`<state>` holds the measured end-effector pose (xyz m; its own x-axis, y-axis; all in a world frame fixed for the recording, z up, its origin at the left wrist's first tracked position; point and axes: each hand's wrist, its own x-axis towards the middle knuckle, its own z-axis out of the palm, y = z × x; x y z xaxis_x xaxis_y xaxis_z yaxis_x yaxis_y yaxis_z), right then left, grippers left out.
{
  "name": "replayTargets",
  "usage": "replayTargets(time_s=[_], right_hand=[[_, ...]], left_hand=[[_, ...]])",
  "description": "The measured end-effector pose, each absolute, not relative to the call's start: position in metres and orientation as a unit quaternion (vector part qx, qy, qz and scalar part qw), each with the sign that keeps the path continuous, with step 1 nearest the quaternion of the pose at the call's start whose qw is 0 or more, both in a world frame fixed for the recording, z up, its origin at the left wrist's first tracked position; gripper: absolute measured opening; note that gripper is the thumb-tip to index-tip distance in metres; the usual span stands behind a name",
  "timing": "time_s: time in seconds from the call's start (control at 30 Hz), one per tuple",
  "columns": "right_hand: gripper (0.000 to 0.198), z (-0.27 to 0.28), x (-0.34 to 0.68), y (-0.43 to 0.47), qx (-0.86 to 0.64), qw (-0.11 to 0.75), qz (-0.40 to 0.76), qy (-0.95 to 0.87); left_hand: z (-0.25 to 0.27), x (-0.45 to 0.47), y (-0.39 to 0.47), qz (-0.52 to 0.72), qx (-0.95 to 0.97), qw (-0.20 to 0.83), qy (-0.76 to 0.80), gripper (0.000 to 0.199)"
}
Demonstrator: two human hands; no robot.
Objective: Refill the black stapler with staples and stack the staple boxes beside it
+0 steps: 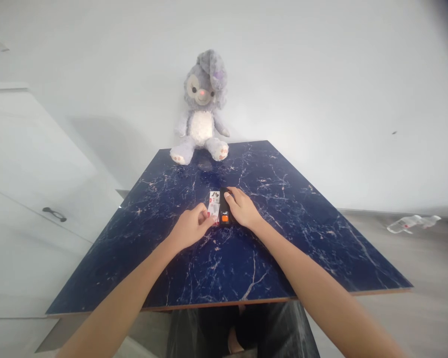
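On the dark blue table point(280, 268), near its middle, lie white and red printed cards or slips point(214, 209), one partly over the other. Thumb and fingers of my left hand point(194, 223) pinch the near card at its lower left edge. Right beside the cards is a long black object point(224, 205) with an orange patch at its near end; its exact kind is unclear. My right hand point(242, 205) is closed around its right side and far end, the thumb lying on top.
A grey plush rabbit point(202, 127) sits at the table's far edge against the wall. To the left stands a white cabinet point(30, 199) with a dark handle. A clear plastic thing point(405, 223) lies on the floor at right. My legs are below the near edge.
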<state>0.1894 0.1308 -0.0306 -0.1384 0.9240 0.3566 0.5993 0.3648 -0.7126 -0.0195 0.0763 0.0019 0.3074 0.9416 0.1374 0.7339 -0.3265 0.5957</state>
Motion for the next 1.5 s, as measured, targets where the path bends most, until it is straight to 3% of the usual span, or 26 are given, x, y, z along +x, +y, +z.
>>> replayTargets(time_s=[0.2,0.57,1.13,1.5], right_hand=[[0.041,-0.031,0.189,0.131,-0.521,0.398,0.206,-0.726],[0.041,-0.031,0.19,0.131,-0.523,0.395,0.201,-0.728],[0.042,-0.029,0.188,0.129,-0.53,0.382,0.216,-0.726],[0.043,-0.03,0.189,0.129,-0.524,0.387,0.221,-0.726]], left_hand=[[0.001,-0.018,0.076,0.224,0.784,0.251,0.522,0.031],[-0.003,-0.021,0.081,0.232,0.799,0.178,0.526,0.034],[-0.001,-0.028,0.087,0.227,0.774,0.289,0.515,0.03],[-0.006,-0.025,0.085,0.234,0.774,0.225,0.544,0.035]])
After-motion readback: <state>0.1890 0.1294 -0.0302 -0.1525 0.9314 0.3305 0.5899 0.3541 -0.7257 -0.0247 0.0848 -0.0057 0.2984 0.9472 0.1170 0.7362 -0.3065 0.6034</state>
